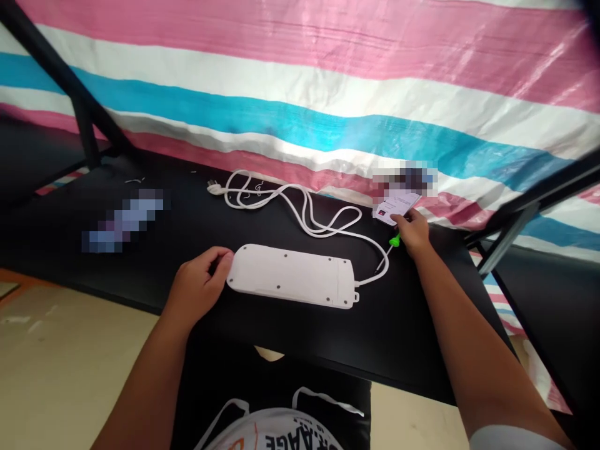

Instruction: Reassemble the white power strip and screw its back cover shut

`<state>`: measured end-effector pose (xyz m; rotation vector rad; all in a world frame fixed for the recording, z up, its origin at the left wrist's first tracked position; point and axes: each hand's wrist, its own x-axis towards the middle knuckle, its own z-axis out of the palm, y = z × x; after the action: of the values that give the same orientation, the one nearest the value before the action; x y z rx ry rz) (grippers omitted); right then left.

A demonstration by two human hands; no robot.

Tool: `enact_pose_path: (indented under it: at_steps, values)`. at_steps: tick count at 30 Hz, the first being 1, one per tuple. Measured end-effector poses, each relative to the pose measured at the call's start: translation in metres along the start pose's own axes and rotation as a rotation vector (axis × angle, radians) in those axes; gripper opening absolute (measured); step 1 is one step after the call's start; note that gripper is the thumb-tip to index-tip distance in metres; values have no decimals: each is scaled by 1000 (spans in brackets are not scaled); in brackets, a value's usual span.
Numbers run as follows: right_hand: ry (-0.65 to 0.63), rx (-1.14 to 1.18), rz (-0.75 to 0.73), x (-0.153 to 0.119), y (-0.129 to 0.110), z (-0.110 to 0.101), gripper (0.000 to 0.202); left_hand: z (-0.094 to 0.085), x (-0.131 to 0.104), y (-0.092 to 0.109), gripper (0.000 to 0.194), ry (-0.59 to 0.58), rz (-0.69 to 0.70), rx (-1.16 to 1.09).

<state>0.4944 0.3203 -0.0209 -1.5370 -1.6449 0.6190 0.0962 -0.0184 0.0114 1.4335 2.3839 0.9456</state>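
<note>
A white power strip point(290, 275) lies face down on the black table, screws showing along its back. My left hand point(199, 281) has its fingers curled against the strip's rounded left end. At the right, my right hand point(413, 232) pinches the lower edge of a phone point(397, 205) with a pale lit screen; its upper part is blurred out. Just below that hand is a screwdriver with a green handle point(395, 240), its thin shaft pointing down and left beside the strip's cord. The white cord point(323, 232) loops behind the strip to a plug point(214, 187).
Small white scraps point(259, 186) lie near the plug. A blurred-out item point(124, 222) rests on the black table point(187, 231) at left. Black metal braces point(84, 125) stand at both sides, and a striped plastic sheet point(281, 75) hangs behind.
</note>
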Motion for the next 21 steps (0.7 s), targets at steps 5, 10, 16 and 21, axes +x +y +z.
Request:
enact_pose_path:
  at_steps: [5,10,16,21]
  values:
    - [35,1,27,-1,-3,-1,21,0,-4,5,34,8,33,-35]
    - [43,16,49,-4,-8,0,20,-1,-5,6,34,6,46,-49]
    - [76,18,43,-1,0,0,30,1,-4,4,31,17,59,-50]
    - [70,41,26,2,8,1,42,0,-3,3,31,17,54,-38]
